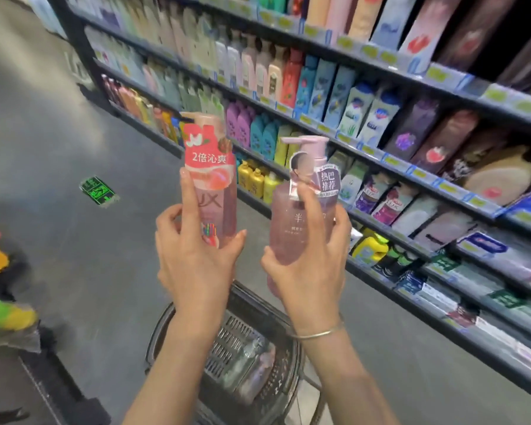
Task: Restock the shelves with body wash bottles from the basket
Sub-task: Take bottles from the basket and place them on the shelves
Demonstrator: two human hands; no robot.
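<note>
My left hand (193,256) grips a pink body wash bottle with a red label on top (210,176), held upright in front of me. My right hand (307,271) holds a second pink pump bottle (301,210) with a paper tag at its neck, also upright, just right of the first. Both bottles hang in the air above the dark basket (276,308) on the floor below my arms. Inside the basket lie a few more pale bottles (252,366). The shelves (380,167) to the right are packed with rows of bottles.
Shelf racks run diagonally from upper left to lower right, with price tags along their edges. Grey aisle floor lies to the left, with a green sticker (98,190) on it. Yellow and green goods (0,314) sit at the left edge on another display.
</note>
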